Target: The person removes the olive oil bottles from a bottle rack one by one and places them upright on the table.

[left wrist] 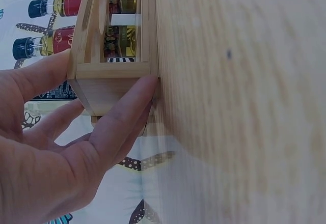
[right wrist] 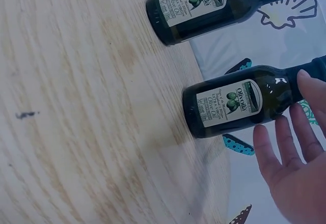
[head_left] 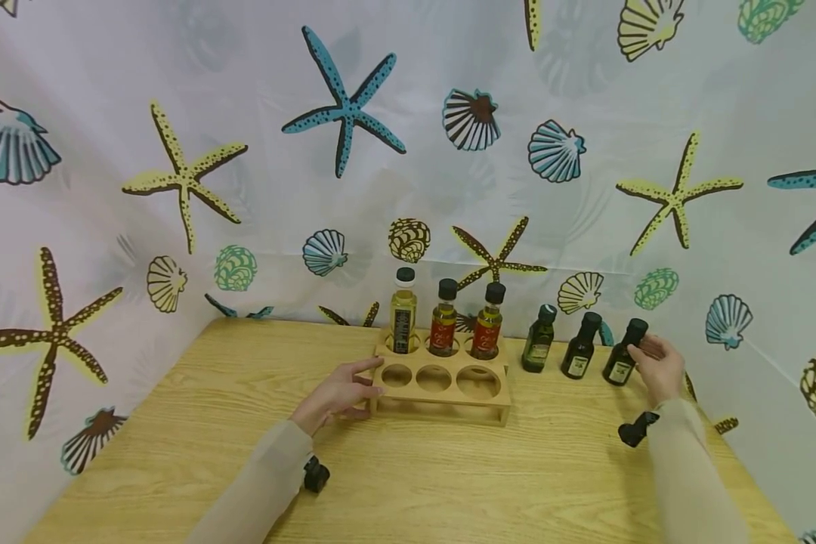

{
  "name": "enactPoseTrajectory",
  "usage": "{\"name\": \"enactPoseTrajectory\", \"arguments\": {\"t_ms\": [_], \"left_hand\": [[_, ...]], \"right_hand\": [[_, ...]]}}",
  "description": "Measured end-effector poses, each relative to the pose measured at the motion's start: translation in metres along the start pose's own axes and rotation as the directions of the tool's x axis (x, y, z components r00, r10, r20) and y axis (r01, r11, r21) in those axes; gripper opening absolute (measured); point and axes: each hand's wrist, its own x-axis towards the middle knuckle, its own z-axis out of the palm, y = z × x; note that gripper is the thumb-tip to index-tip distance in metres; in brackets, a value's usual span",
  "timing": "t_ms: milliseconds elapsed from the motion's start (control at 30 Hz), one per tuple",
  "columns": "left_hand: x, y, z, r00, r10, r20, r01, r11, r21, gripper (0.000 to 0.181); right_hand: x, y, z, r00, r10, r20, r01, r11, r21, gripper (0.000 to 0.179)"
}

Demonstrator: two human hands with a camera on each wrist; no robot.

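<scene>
A light wooden bottle rack (head_left: 442, 399) stands on the table. My left hand (head_left: 336, 394) holds its left end, with digits at the upper edge and low near the tabletop in the left wrist view. In the rack's back row stand a tall bottle of yellow oil (head_left: 403, 317) and two red-labelled oil bottles (head_left: 443, 325). Its front holes hold nothing. To the right, my right hand (head_left: 659, 370) pinches the neck of the rightmost dark olive oil bottle (right wrist: 224, 104), thumb on one side and fingertips on the other. The bottle is upright, its base at the tabletop.
Another dark olive oil bottle (head_left: 578, 351) and a green oil bottle (head_left: 539, 340) stand between the rack and my right hand. A white curtain (head_left: 258, 181) printed with starfish and shells hangs behind the wooden table (head_left: 449, 483), close to the bottles.
</scene>
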Motion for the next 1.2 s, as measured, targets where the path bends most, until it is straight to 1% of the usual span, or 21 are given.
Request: {"name": "enactPoseTrajectory", "arguments": {"t_ms": [67,133,233,267,367,500,667,833,933,1100,1200], "left_hand": [[0.000,0.000,0.000,1.000,-0.003,-0.001,0.003,1.000,0.003,0.065],[0.000,0.001,0.000,1.000,-0.006,-0.003,0.006,1.000,0.001,0.065],[0.001,0.002,0.001,1.000,-0.006,-0.007,0.006,1.000,-0.001,0.065],[0.001,0.002,0.001,1.000,-0.005,-0.008,0.005,1.000,-0.001,0.065],[0.002,0.003,0.000,1.000,0.000,-0.007,0.000,1.000,0.003,0.065],[0.003,0.002,0.000,1.000,-0.002,-0.004,0.002,1.000,0.008,0.065],[0.004,0.003,0.001,1.000,-0.001,-0.007,0.001,1.000,0.004,0.064],[0.004,0.004,0.002,1.000,0.002,-0.010,-0.002,1.000,0.008,0.064],[0.003,0.003,0.003,1.000,0.004,-0.010,-0.004,1.000,0.002,0.065],[0.002,0.002,0.002,1.000,-0.003,-0.002,0.003,1.000,-0.016,0.066],[0.000,0.001,0.001,1.000,-0.006,-0.003,0.006,1.000,-0.021,0.066]], "right_hand": [[-0.002,0.000,0.000,0.999,0.003,-0.041,-0.001,0.999,0.033,0.055],[-0.005,0.000,-0.001,0.998,-0.003,-0.062,0.007,0.998,0.066,0.051],[-0.008,-0.001,-0.002,0.998,-0.019,-0.057,0.026,0.993,0.118,0.046],[-0.009,-0.001,-0.002,0.998,-0.027,-0.053,0.034,0.992,0.122,0.044],[-0.012,-0.001,-0.001,0.998,-0.051,-0.035,0.054,0.994,0.094,0.042],[-0.016,-0.001,0.001,0.996,-0.091,-0.016,0.092,0.995,0.042,0.044],[-0.020,-0.003,0.006,0.992,-0.126,0.007,0.126,0.991,0.036,0.044],[-0.026,-0.007,0.012,0.991,-0.132,0.027,0.131,0.991,0.032,0.041],[-0.029,-0.010,0.017,0.989,-0.138,0.059,0.136,0.990,0.036,0.042],[-0.036,-0.012,0.031,0.983,-0.140,0.119,0.135,0.989,0.055,0.040],[-0.040,-0.013,0.041,0.979,-0.137,0.151,0.132,0.990,0.042,0.040]]}}
